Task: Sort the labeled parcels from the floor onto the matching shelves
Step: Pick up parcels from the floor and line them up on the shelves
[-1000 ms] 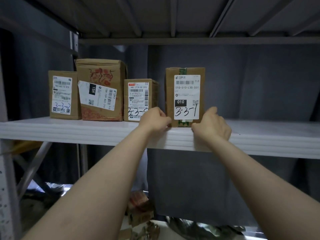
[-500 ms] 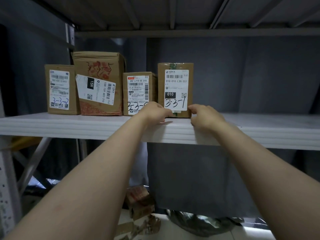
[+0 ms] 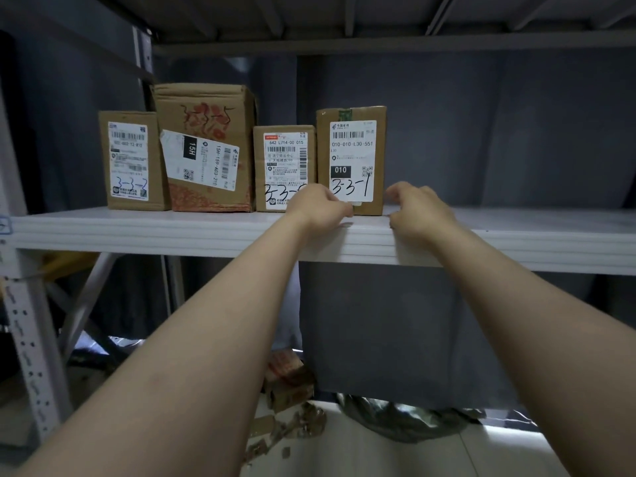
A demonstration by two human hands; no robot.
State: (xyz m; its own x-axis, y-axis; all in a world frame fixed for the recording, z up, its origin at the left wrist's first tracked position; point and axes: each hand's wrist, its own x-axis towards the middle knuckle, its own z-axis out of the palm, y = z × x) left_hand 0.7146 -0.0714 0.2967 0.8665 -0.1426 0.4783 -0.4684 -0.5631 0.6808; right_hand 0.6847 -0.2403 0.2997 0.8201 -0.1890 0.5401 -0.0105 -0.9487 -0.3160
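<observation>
Our left hand (image 3: 318, 208) lies with curled fingers at the lower left corner of the parcel marked 3-3-1 (image 3: 354, 146); our right hand (image 3: 418, 210), also curled, is just beside its lower right corner, the two hands apart. We cannot tell if either one grips. The parcel stands upright on the white shelf (image 3: 137, 232), just beside a smaller box (image 3: 284, 160) at its left

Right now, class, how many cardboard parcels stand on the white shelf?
4, in one row on the shelf: far-left parcel, tall parcel, small parcel, and rightmost parcel marked 3-3-1. Others could hide behind them.
</observation>
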